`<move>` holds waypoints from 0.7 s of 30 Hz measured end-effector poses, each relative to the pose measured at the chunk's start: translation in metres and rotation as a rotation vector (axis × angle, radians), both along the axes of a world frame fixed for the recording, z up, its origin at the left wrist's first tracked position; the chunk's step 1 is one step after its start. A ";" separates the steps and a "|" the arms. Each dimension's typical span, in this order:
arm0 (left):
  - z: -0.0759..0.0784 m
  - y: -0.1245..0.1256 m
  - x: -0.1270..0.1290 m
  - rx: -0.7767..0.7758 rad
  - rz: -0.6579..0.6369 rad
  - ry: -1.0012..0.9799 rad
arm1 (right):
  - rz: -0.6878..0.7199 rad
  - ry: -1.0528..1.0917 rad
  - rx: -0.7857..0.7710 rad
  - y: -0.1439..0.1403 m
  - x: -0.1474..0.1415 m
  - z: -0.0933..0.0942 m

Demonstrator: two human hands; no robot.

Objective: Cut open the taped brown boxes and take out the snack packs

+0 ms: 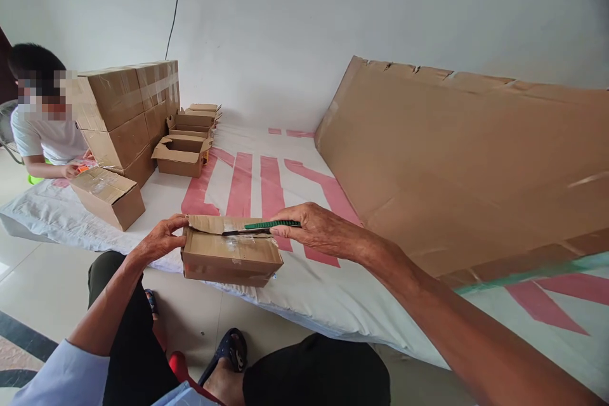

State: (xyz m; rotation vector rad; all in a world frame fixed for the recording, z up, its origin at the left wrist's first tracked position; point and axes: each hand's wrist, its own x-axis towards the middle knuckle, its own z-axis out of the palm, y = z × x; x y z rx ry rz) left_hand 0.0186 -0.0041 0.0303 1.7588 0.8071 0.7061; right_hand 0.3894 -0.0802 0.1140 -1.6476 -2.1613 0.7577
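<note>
A small cardboard box (pixel 231 261) lies at the near edge of the cloth-covered surface, clear tape along its top seam. My left hand (pixel 164 238) grips its left end, fingers over the top corner. In my right hand (pixel 316 225) is a box cutter (pixel 266 224) with a green ribbed handle, held almost flat above the box. Its dark blade end points left and lies at the taped seam between the top flaps. Whether the tape under the blade is cut through, I cannot tell.
A taped box (pixel 109 193) sits to the left, before stacked cartons (pixel 126 101). Open boxes (pixel 179 162) line up beside the stack. A big cardboard sheet (pixel 457 165) leans at the right. Another person (pixel 47 133) is at the far left. Red stripes mark the white cloth (pixel 333 298).
</note>
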 end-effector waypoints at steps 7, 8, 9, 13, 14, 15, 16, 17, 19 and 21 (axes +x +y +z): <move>0.007 -0.005 0.002 -0.003 -0.001 0.003 | 0.005 -0.019 0.086 -0.007 0.013 -0.014; 0.008 -0.005 0.002 0.001 -0.001 0.007 | 0.005 -0.008 0.092 -0.008 0.013 -0.017; 0.008 -0.005 0.002 0.004 0.000 0.010 | 0.003 0.007 0.094 -0.009 0.012 -0.018; 0.004 0.000 -0.001 0.019 -0.013 0.017 | -0.061 0.055 0.100 -0.018 0.018 -0.015; 0.002 0.002 -0.002 0.014 -0.021 0.006 | -0.097 0.061 0.102 -0.022 0.023 -0.012; -0.001 0.004 -0.004 0.005 -0.026 -0.008 | -0.138 0.067 0.102 -0.026 0.029 -0.008; -0.003 0.005 -0.005 -0.009 -0.025 -0.021 | -0.182 0.076 0.106 -0.031 0.035 -0.005; -0.006 0.007 -0.006 -0.025 -0.020 -0.030 | -0.223 0.088 0.113 -0.035 0.041 -0.002; -0.008 0.008 -0.007 -0.052 -0.002 -0.030 | -0.305 0.113 0.148 -0.043 0.052 -0.003; -0.008 0.008 -0.007 -0.065 0.012 -0.019 | -0.394 0.134 0.209 -0.047 0.060 -0.017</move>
